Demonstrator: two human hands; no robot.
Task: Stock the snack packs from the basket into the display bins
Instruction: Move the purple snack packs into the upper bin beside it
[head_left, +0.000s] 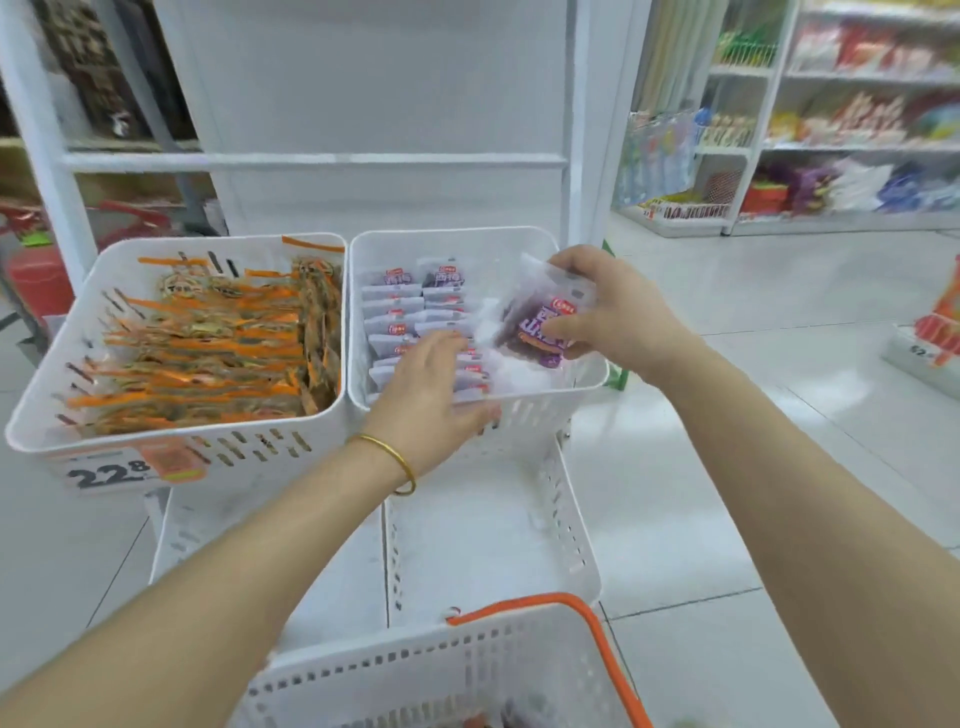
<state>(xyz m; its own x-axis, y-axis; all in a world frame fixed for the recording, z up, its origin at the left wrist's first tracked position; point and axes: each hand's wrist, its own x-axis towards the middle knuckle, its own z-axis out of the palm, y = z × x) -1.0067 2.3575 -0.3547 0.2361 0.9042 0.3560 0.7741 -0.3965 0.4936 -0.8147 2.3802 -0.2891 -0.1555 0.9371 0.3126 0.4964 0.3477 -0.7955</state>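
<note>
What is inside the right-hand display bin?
The right bin holds two rows of purple snack packs; the left hand covers the nearest ones. The right hand holds another pack over its bare right side.

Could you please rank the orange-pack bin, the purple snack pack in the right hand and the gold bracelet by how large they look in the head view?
1. Orange-pack bin, by far the largest.
2. Purple snack pack, held in the right hand.
3. Gold bracelet, though nearer the camera.
</note>
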